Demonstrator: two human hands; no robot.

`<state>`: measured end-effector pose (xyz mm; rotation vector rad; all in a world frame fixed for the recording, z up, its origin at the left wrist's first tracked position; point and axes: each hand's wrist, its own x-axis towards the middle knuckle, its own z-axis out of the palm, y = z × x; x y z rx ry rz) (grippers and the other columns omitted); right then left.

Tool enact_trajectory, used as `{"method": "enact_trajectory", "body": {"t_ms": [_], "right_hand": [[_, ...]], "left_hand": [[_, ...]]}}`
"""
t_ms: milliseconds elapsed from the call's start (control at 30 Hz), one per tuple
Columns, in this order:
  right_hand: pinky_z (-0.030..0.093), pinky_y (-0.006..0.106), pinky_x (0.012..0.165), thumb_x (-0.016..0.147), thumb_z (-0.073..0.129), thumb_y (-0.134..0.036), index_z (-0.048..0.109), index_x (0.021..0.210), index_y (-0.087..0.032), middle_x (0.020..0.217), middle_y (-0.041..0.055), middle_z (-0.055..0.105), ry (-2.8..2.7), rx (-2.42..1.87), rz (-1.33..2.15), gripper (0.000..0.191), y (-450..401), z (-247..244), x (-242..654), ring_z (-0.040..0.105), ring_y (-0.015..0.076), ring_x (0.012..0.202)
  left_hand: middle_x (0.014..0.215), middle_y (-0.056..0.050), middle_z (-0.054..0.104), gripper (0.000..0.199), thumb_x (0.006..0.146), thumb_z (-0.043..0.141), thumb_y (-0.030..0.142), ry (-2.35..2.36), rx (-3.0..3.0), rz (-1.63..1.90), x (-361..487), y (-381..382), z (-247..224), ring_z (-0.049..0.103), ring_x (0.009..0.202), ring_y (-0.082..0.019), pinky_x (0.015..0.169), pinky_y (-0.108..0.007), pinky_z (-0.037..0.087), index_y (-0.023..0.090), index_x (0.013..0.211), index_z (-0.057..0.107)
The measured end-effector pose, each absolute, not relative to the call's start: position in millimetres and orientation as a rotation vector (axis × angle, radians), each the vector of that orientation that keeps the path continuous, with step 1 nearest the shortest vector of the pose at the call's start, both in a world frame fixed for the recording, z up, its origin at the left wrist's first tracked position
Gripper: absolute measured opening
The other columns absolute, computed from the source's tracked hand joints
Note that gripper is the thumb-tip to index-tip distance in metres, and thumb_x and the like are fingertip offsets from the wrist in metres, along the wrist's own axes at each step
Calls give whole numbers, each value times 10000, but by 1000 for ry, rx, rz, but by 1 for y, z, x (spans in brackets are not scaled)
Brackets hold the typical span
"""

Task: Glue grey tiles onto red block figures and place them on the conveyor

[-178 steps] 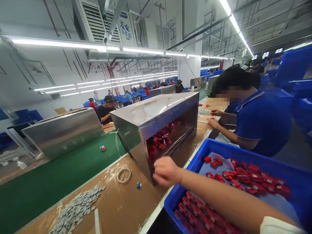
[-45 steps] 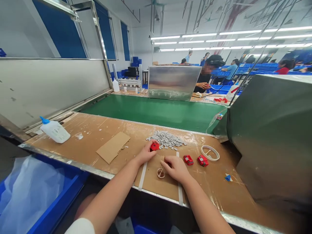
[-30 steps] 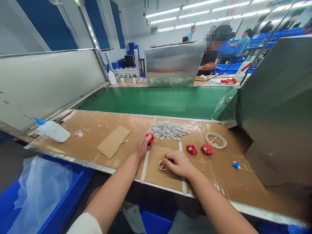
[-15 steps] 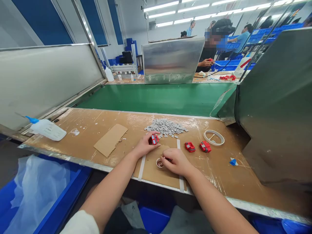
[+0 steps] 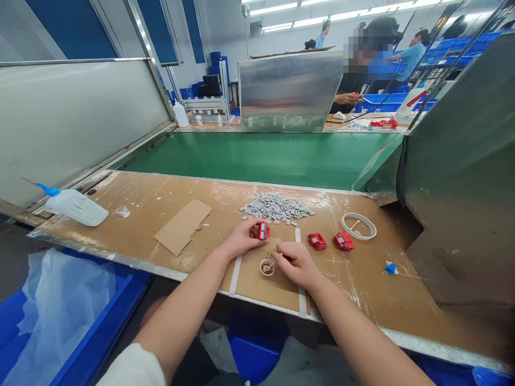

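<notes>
My left hand (image 5: 245, 236) is closed around a small red toy car (image 5: 264, 231) with grey parts, held just above the table. A thin pale stick (image 5: 272, 264) is pinched in my right hand (image 5: 295, 262); its lower end dips into a small white cup (image 5: 266, 267) of brownish liquid. To the right of that hand lie a red toy car (image 5: 317, 241) and another red toy car (image 5: 343, 241). Behind my hands spreads a heap of small grey plastic pieces (image 5: 277, 206).
Left on the table are a cardboard piece (image 5: 183, 227) and a white squeeze bottle (image 5: 78, 207) on its side. A white ring (image 5: 372, 228) and a blue scrap (image 5: 390, 268) lie right. Beyond runs a green conveyor belt (image 5: 257, 155); a metal panel (image 5: 458, 187) borders the right.
My right hand has drawn back slightly from the cup, so more of the stick and cup shows. The car in my left hand has turned a little. The view has shifted slightly.
</notes>
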<state>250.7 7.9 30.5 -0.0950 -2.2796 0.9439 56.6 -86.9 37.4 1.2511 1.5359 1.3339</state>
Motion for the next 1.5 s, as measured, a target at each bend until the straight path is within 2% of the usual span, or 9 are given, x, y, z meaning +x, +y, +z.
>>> {"method": "enact_trajectory", "body": {"t_ms": [367,500,700,900,1167,1500], "right_hand": [[229,272,538,898,500,-183,239,619,-211,553,-55,262,-2331,-5,1031,383,9,26,248,295,88,503],[222,285,535,929,502,-212,260,624,-217,562,-53,262,-2229,-93,1020,390,10,29,250,293,96,506],[293,287,567,1033,491,-373,326,659,-228,605,-33,354,-2015,-493,950,433,15,30,246,368,129,570],[301,288,593,1060,474,-500,343,678,-224,631,-28,387,-2019,-611,934,489,21,24,239,377,138,615],[283,292,613,1050,509,-438,308,682,-220,635,-35,367,-2063,-618,924,473,20,22,238,362,133,618],[289,292,614,1061,481,-459,326,690,-223,648,-26,391,-2084,-632,863,466,18,25,237,384,141,624]], "left_hand": [[901,-9,693,459,717,855,248,1576,1262,1284,57,-87,40,598,769,-136,740,-259,475,166,1140,696],[900,-15,700,428,716,854,249,1567,1257,1273,57,-87,41,606,769,-140,729,-255,477,166,1108,702],[872,-6,684,455,707,868,260,1595,1271,1265,57,-86,40,589,745,-137,702,-251,461,172,1127,716],[849,0,656,456,711,846,250,1613,1296,1252,57,-86,41,565,723,-132,684,-249,449,166,1143,727],[835,2,660,475,706,853,263,1622,1311,1237,57,-85,39,556,710,-131,684,-253,450,160,1150,721],[852,-11,684,469,714,860,281,1640,1330,1230,56,-85,37,588,725,-144,691,-261,472,167,1147,719]]}}
